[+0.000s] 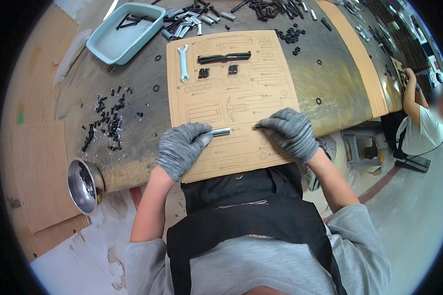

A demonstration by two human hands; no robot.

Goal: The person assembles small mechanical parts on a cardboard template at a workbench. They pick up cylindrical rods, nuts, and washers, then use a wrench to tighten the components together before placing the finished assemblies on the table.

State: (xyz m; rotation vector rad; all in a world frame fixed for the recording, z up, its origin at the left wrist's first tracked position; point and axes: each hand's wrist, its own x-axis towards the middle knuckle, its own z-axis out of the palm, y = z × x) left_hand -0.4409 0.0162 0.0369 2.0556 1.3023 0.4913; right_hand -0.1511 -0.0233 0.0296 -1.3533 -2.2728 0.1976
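My left hand (183,148), in a grey knitted glove, pinches a short silver metal tube (222,132) just above a cardboard sheet (194,169) printed with outline drawings. The tube points right, toward my right hand (291,132), also gloved. Its thumb and fingers close on a small dark piece (256,127), perhaps a bolt; most of it is hidden. Between the tube and this piece there is a gap. On the sheet's upper half lie an open-ended wrench (183,64), black rods (224,57) side by side, and two clusters of small black screws (203,73).
A pale blue tray (96,45) holds a few dark parts at the far left. Beyond the sheet lie piled silver tubes (184,24), black bolts and nuts (290,34). Loose screws (114,118) lie left, near a metal bowl (96,184). Another person (423,115) works at right.
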